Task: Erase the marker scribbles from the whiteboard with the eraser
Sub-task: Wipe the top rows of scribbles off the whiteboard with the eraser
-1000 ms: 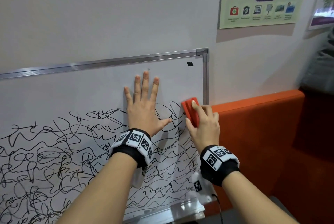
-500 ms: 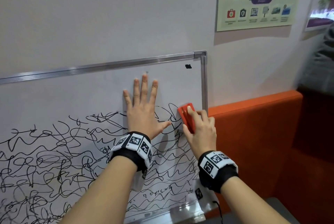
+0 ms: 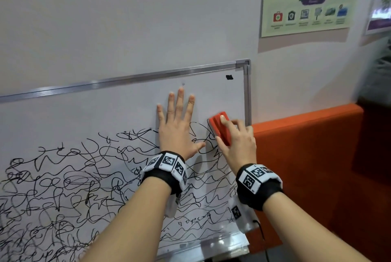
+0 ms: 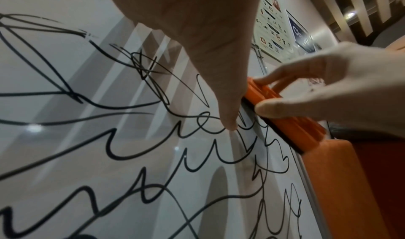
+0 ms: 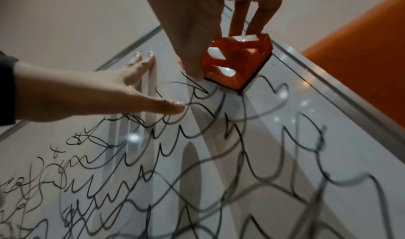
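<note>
Right hand [image 3: 237, 141] grip: I see thumb and fingers [image 5: 258, 22] clamped round the eraser [image 3: 221, 129], felt side flat on the whiteboard [image 3: 105, 109]. Eraser sits near the board's right frame edge, at the top-right fringe of the scribbles [image 3: 63, 177], tilted a bit.

Left hand [image 3: 176, 130] grip: released, palm flat on the board, fingers straight and spread, thumb [image 4: 228, 118] tip just beside the eraser, not touching as far as I can tell.

Scribbles cover the lower and left board; top strip is bare bar 1 small black mark [image 3: 229, 77]. Orange panel [image 3: 306, 156] right of the board, poster [image 3: 306, 1] on the wall above.
</note>
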A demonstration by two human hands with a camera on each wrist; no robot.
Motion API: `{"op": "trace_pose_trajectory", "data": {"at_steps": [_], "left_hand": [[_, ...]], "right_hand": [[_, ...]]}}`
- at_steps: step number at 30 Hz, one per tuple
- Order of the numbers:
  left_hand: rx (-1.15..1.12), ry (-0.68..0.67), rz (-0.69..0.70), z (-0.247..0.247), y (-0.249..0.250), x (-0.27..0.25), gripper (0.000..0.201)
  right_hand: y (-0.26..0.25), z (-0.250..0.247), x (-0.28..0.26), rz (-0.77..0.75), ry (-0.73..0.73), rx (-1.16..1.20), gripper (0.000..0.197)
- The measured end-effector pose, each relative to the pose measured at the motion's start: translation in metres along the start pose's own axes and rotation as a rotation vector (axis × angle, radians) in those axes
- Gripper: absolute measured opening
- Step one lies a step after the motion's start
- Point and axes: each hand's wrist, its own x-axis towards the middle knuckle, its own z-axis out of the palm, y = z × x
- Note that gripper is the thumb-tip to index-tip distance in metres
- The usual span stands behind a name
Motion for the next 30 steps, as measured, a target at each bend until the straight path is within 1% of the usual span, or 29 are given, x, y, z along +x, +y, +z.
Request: {"op": "trace_pose_trajectory", "data": {"at_steps": [3,7,9,14,21,25,28,29,30], "left_hand": [[0.006,-0.004,-0.008,0.0,0.002,0.0,0.143],[0.003,-0.011,-0.018,0.0,0.003,-0.001,0.143],[0.008,-0.021,-0.017,0.0,0.002,-0.001,0.143],[0.007,-0.039,-0.009,-0.001,0.001,-0.003,0.144],[0.019,-0.062,0.011,-0.004,-0.001,-0.003,0.144],[-0.014,-0.062,0.006,-0.002,-0.001,-0.004,0.144],[-0.024,-0.062,0.029,-0.006,-0.003,-0.003,0.14],[-0.038,-0.046,0.015,-0.007,-0.006,-0.005,0.139],[-0.063,-0.019,-0.03,-0.008,-0.011,-0.008,0.139]], "right_hand": [[-0.005,0.0,0.01,-0.047,0.011,-0.027,0.056],[0.013,0.012,-0.024,-0.084,-0.019,-0.057,0.055],[0.017,0.014,-0.03,-0.084,-0.034,-0.057,0.055],[0.002,0.011,-0.007,-0.085,0.026,-0.052,0.053],[0.02,0.022,-0.039,-0.051,0.004,-0.043,0.057],[-0.003,0.013,-0.01,-0.07,0.032,-0.016,0.055],[-0.016,0.012,0.005,-0.054,0.019,-0.02,0.057],[-0.015,0.013,0.003,-0.052,0.013,-0.022,0.057],[-0.012,0.015,-0.003,-0.061,0.006,-0.03,0.056]]}}
